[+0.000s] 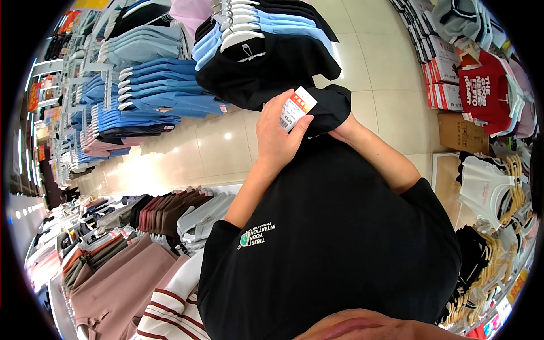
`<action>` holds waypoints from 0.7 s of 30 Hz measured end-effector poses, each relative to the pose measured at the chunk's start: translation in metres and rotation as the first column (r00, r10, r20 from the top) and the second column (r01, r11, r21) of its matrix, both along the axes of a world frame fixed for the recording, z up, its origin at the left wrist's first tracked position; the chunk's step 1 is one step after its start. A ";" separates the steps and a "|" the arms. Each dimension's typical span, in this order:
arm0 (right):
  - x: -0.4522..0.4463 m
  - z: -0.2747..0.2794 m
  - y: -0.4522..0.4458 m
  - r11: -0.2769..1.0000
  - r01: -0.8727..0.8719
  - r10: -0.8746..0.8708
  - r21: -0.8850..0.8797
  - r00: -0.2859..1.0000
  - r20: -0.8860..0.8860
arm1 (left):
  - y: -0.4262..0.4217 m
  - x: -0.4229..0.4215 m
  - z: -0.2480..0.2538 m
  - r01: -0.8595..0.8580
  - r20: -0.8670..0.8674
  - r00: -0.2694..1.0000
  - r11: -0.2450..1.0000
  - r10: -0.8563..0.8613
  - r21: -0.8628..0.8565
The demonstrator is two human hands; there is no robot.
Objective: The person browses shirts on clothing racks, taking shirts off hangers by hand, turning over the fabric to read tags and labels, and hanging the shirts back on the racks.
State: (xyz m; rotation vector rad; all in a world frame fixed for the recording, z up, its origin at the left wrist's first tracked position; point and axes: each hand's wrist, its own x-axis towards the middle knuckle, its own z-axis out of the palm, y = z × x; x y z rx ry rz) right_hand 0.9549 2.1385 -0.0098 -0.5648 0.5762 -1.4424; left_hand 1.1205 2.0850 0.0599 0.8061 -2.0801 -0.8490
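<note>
A white and orange price tag (298, 107) reading 45.00 is held between the thumb and fingers of my left hand (279, 127). Bunched black cloth (331, 107) lies beside the tag, against my right hand (347, 129), whose fingers are hidden behind and under the cloth. Just beyond my hands hangs a black T-shirt (249, 68) on a white hanger, at the front of a row of black and light blue shirts.
Blue shirts (164, 85) hang at the upper left. Folded and hanging trousers (122, 277) fill the lower left. Boxes (445, 68), a red shirt (484, 90) and white tops (484, 190) stand or hang at the right. Tiled floor (362, 62) shows between the racks.
</note>
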 end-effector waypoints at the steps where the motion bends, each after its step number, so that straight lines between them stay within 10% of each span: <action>1: 0.001 -0.001 0.000 1.000 0.001 -0.001 0.007 1.000 -0.001 | 0.001 0.001 0.000 -0.004 -0.002 1.000 1.000 0.004 0.000; 21: 0.003 0.000 0.002 0.998 -0.018 0.012 0.064 0.996 0.093 | 0.002 0.000 0.000 -0.044 -0.002 0.999 0.999 0.044 -0.023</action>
